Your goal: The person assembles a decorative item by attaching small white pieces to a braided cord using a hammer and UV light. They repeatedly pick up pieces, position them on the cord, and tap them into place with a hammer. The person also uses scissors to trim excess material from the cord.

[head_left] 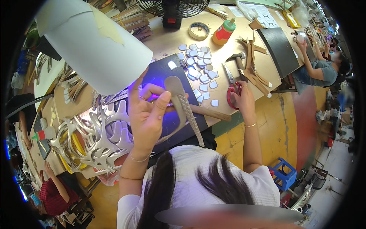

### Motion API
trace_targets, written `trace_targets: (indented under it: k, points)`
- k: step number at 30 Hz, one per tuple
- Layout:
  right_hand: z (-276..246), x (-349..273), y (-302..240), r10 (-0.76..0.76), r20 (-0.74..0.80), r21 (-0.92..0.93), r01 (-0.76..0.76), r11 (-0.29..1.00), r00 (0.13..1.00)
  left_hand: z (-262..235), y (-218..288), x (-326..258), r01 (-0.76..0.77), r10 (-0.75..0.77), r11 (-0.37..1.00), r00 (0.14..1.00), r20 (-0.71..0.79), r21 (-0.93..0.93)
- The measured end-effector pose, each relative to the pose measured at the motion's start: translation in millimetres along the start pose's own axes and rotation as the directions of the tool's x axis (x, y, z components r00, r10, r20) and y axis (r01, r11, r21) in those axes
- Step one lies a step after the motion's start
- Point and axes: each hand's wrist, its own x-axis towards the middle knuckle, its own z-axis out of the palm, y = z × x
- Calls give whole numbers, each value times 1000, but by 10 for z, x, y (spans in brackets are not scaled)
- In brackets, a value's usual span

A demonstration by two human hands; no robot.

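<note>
My left hand (146,118) pinches a beige strap piece (173,84) between thumb and fingers, held up over a dark mat (155,72). A braided strip (191,121) hangs down from that piece towards me. Behind it a wooden handle (213,113) lies across the mat's near edge; its other end is hidden. At the right edge of the table, my right hand (244,98) grips red-handled scissors (231,95), blades pointing away from me. Small pale rounded tabs (196,63) lie scattered between my hands, on and beside the mat.
A large white cylinder (99,45) hangs over the left side, with purple light below it. Silvery strap uppers (103,141) pile up at left. A hammer (238,59), brown straps (249,65), a glue bottle (224,32), a tape roll (198,30) and a fan (171,19) stand beyond.
</note>
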Motion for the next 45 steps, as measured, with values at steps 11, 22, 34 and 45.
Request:
trace_targets:
  k: [11,22,34,45]
  points:
    - [-826,-363,-1430,-693,421,744,215,633,585,11,-113,-48,-25,46,915,998,-42,403]
    - [-1944,-92,-439,-312,162,788,67,612,936,-90,-59,-229,-109,69,964,983,169,243]
    - [-2240,534,200,290,-389,920,385,74,875,-138,-84,-290,12,-75,942,981,177,335]
    - [-1391,1433,842,388,-8,999,23,-34,922,-340,-196,-311,142,-190,918,977,94,371]
